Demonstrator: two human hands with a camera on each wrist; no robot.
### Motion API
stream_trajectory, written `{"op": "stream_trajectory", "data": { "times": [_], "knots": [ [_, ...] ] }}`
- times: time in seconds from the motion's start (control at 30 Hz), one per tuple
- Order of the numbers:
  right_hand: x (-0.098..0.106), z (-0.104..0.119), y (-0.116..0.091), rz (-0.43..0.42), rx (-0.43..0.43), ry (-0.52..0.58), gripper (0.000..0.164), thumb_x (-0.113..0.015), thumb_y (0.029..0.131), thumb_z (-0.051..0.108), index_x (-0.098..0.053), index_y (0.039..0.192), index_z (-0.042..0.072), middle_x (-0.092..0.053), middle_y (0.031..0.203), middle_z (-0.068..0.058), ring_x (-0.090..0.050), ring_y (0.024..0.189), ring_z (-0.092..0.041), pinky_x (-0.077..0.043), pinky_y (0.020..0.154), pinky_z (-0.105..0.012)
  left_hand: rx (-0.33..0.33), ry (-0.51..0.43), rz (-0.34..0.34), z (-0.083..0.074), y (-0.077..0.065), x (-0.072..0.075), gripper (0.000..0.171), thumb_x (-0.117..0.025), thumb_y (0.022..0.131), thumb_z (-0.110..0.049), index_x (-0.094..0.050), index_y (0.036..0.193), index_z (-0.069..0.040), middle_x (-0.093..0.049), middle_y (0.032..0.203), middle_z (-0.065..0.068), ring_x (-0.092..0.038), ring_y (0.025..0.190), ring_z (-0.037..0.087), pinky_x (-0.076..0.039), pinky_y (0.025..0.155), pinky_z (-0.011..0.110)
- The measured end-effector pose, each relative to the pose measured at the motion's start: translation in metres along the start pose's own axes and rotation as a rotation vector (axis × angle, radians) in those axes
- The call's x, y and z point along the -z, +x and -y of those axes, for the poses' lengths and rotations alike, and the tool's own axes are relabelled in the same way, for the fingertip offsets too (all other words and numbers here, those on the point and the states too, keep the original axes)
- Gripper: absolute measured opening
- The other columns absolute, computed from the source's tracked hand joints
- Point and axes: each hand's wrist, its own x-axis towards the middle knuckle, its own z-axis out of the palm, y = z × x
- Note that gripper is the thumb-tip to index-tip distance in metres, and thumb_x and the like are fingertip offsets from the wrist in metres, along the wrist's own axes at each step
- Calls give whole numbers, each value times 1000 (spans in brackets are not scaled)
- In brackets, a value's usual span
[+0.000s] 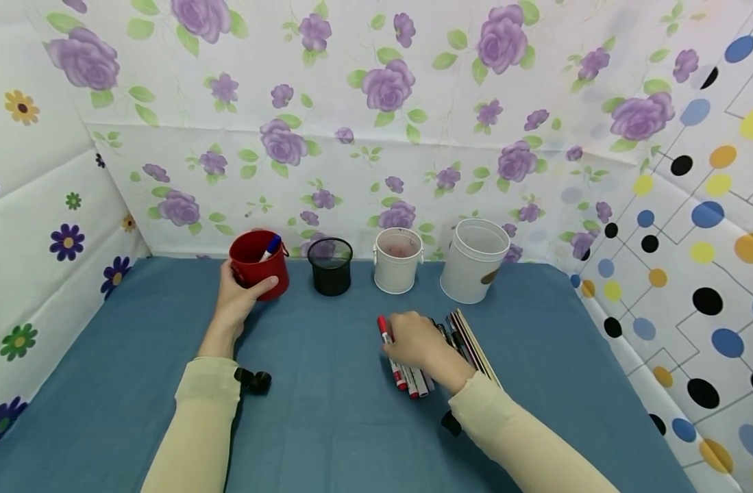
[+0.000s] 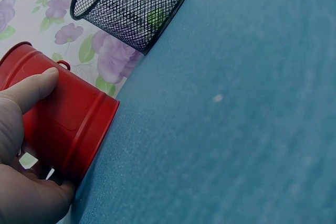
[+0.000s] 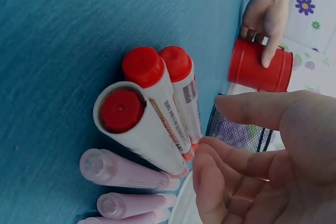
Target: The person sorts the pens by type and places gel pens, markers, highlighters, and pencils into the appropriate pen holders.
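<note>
My left hand (image 1: pixel 233 305) grips a small red bucket (image 1: pixel 280 281) at the back left, with the thumb along its near side. Inside the bucket leans a blue-capped marker (image 1: pixel 270 248). Over a row of pens on the cloth hovers my right hand (image 1: pixel 416 339). In the right wrist view its thumb and forefinger are apart, with nothing pinched between them. Its fingertips are close to the far ends of several red-capped markers (image 3: pixel 143 66). Beside these lie several pale pink pens (image 3: pixel 126 170). In the head view the hand covers part of the row.
A black mesh cup (image 1: pixel 331 277), a small white bucket (image 1: pixel 394 275) and a larger white bin (image 1: pixel 465 277) stand along the back. Thin wooden sticks (image 1: pixel 479 348) lie right of the pens. Patterned sheets (image 1: pixel 351 185) enclose the blue-covered table (image 1: pixel 327 438).
</note>
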Motion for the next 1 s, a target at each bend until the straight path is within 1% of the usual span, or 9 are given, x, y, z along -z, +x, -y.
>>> {"op": "stream_trajectory", "data": {
  "times": [0.1, 0.13, 0.3, 0.43, 0.57, 0.7, 0.87, 1.0],
  "knots": [
    [-2, -1, 1, -14, 7, -19, 25, -80, 96, 20, -60, 84, 10, -55, 71, -5, -55, 58, -19, -48, 56, -35, -4, 0, 1, 1, 1, 0, 105, -81, 95, -14, -7, 169, -15, -18, 174, 13, -21, 157, 35, -30, 127, 56],
    [-2, -1, 1, -19, 9, -27, 27, -81, 96, 20, -60, 83, 10, -55, 71, -5, -55, 58, -19, -48, 56, -35, -5, 2, -1, 3, 3, 0, 105, -81, 95, -15, -7, 169, -16, -18, 175, 12, -21, 157, 35, -30, 127, 56],
    [-5, 0, 6, -35, 5, -70, 23, -83, 94, 20, -64, 88, 8, -56, 71, -4, -56, 58, -17, -51, 56, -36, -15, 6, -19, 17, 11, 3, 104, -82, 95, -17, -9, 169, -20, -19, 175, 9, -23, 157, 32, -31, 127, 54],
    [-9, 2, 11, -41, -4, -114, 26, -85, 92, 21, -63, 83, 9, -57, 70, -4, -56, 57, -19, -51, 55, -37, -34, 13, -25, 24, 13, 4, 104, -82, 95, -20, -10, 169, -21, -20, 174, 8, -24, 157, 32, -31, 127, 54],
    [-11, 3, 14, -39, -28, -139, 29, -86, 91, 22, -61, 83, 10, -56, 70, -4, -57, 57, -19, -50, 54, -37, -46, 18, -26, 26, 13, 4, 104, -83, 94, -21, -10, 169, -21, -20, 174, 8, -25, 156, 31, -31, 127, 53],
    [-13, 3, 15, -40, -50, -128, 28, -86, 91, 23, -62, 86, 9, -56, 71, -4, -57, 58, -20, -49, 54, -36, -41, 15, -23, 24, 13, 3, 105, -83, 94, -20, -9, 169, -20, -20, 174, 9, -24, 156, 32, -30, 127, 53],
    [-16, 5, 16, -49, -26, -101, 30, -85, 91, 20, -61, 75, 10, -55, 66, -5, -53, 54, -19, -44, 52, -34, -34, 9, -18, 23, 15, 2, 105, -82, 95, -18, -8, 169, -20, -19, 175, 9, -23, 157, 32, -30, 128, 53],
    [-17, 11, 15, -38, -1, -110, 29, -86, 90, 20, -64, 75, 10, -54, 64, -3, -50, 55, -18, -44, 54, -35, -36, 14, -19, 26, 16, 2, 104, -82, 95, -19, -9, 169, -20, -19, 174, 9, -24, 157, 32, -30, 127, 54]
  ]
}}
